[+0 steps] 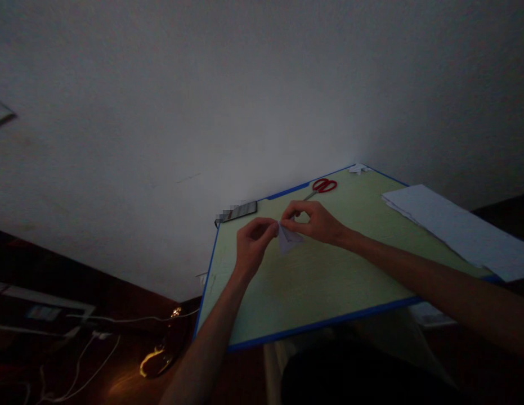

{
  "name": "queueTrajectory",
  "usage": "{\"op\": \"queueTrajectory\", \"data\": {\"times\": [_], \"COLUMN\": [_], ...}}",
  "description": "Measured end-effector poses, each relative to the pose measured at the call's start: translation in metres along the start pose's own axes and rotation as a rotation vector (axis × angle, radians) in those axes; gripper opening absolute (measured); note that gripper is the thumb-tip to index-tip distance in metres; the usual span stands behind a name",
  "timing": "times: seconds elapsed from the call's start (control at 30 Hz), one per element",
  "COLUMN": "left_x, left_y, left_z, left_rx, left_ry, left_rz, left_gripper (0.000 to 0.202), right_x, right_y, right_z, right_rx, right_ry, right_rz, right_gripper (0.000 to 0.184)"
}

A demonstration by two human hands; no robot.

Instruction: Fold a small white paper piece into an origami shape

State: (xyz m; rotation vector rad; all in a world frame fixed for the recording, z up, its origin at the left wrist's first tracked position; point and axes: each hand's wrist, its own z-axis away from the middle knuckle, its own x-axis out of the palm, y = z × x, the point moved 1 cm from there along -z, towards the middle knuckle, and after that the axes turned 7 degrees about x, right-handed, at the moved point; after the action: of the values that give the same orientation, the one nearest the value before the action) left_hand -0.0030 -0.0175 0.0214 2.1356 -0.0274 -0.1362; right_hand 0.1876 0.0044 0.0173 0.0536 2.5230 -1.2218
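Observation:
A small folded piece of white paper (289,238) hangs between my two hands, above the middle of the light green table (321,281). My left hand (254,242) pinches its upper left corner between thumb and fingertips. From the other side, my right hand (314,220) is closed on the paper's top edge, its fingertips almost touching those of the left. The paper flares out below the fingers, with creases showing. Just beyond my right hand lie red-handled scissors (325,185), their blades partly hidden behind it.
A dark phone (240,211) rests at the table's back left edge. White paper sheets (451,225) are stacked on the right, overhanging the edge. Paper scraps (358,169) sit in the far corner. The wall (245,112) stands behind; white cables (130,319) run at lower left.

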Motion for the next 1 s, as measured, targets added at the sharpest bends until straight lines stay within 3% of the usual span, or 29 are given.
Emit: {"op": "queueTrajectory", "data": {"times": [0.5,1.0], "left_x": [-0.0059,-0.0036], "left_y": [-0.0035,-0.0016], "left_z": [-0.0004,0.0004], "left_rx": [0.105,0.037], "left_ry": [-0.072,-0.056], "left_rz": [-0.221,-0.098], "left_gripper": [0.016,0.016], "right_x": [0.0002,-0.0008], "right_y": [0.0012,-0.0004], "right_z": [0.0011,0.0018], "right_rx": [-0.018,-0.014], "right_ry": [-0.023,-0.049], "right_rz": [-0.009,-0.004], "right_gripper": [0.009,0.011]}}
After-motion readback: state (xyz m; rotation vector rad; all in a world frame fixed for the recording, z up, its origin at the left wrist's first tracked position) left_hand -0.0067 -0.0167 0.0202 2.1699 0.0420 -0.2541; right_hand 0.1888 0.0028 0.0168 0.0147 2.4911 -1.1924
